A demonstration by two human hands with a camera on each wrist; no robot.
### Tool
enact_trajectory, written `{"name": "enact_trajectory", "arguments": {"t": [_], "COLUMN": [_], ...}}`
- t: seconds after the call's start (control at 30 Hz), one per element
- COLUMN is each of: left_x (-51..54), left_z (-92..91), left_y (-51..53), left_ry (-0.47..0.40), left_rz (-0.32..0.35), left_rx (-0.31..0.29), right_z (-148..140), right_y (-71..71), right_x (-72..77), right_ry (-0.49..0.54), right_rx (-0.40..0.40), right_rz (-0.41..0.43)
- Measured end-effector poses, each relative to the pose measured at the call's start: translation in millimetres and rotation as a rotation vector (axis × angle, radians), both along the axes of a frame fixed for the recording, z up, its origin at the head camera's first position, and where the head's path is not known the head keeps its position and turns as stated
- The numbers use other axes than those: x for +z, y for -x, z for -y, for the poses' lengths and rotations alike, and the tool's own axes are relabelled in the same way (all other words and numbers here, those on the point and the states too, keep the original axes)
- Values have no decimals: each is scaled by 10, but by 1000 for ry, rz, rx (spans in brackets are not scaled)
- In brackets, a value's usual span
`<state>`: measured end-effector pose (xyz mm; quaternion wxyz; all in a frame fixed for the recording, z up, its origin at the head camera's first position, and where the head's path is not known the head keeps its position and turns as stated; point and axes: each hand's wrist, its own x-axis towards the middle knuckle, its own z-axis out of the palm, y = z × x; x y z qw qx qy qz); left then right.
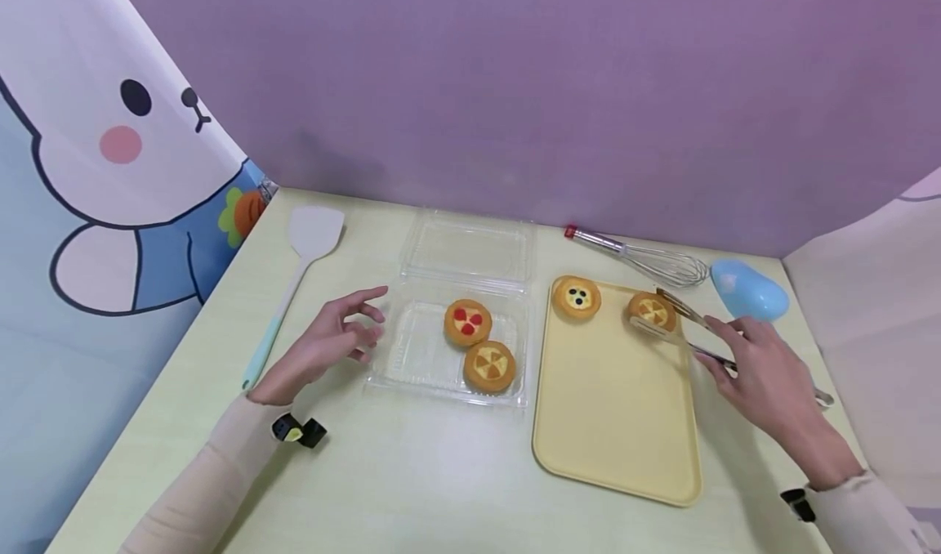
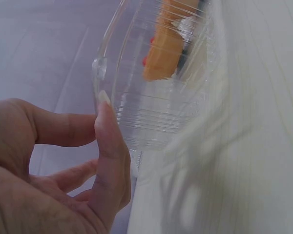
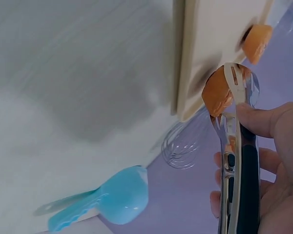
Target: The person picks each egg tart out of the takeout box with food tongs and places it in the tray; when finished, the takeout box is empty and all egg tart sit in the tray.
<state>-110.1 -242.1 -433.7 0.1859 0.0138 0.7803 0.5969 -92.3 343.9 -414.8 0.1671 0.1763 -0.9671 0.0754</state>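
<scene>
My right hand [image 1: 764,376] holds metal tongs [image 3: 250,180] with dark grips, the thumb pressed on one arm. Between the tong tips is a tart [image 1: 652,313] with a wedge-patterned top, at the far right corner of the yellow tray [image 1: 617,423]; whether it touches the tray is unclear. A tart with dark berries [image 1: 577,298] sits at the tray's far left corner. My left hand [image 1: 331,341], its fingers loosely bent, is beside the left edge of a clear plastic container [image 1: 419,350] and holds nothing. Inside lie a red-topped tart [image 1: 468,323] and a wedge-patterned tart [image 1: 489,366].
The container's lid [image 1: 470,247] lies folded back towards the purple backdrop. Behind the tray is a whisk [image 1: 662,264], with a light blue scoop [image 1: 750,291] to its right. A spatula [image 1: 297,272] with a mint handle lies at the left.
</scene>
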Motion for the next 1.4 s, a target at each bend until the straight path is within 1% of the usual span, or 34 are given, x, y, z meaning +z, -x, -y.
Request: {"name": "enact_trajectory", "arguments": {"t": [0.13, 0.23, 0.4, 0.6, 0.77, 1.13, 1.4], "left_x": [5, 3, 3, 14, 19, 30, 7], "left_z": [-4, -9, -11, 13, 23, 12, 12], "left_y": [-1, 3, 11, -12, -27, 6, 4], "left_ry": [-3, -9, -9, -8, -8, -10, -3], "left_rz": [-4, -7, -7, -9, -14, -18, -3], "left_rx": [-3, -6, -6, -10, -9, -13, -10], "right_z": [-23, -37, -49, -22, 0, 0, -30], "right_y": [-7, 0, 7, 0, -2, -7, -14], "right_x": [-48, -67, -60, -59, -53, -52, -49], "right_ry": [-1, -5, -8, 0, 5, 11, 17], "right_rx": [19, 17, -1, 24, 22, 8, 31], "right_rz": [-25, -28, -12, -30, -20, -13, -51]}}
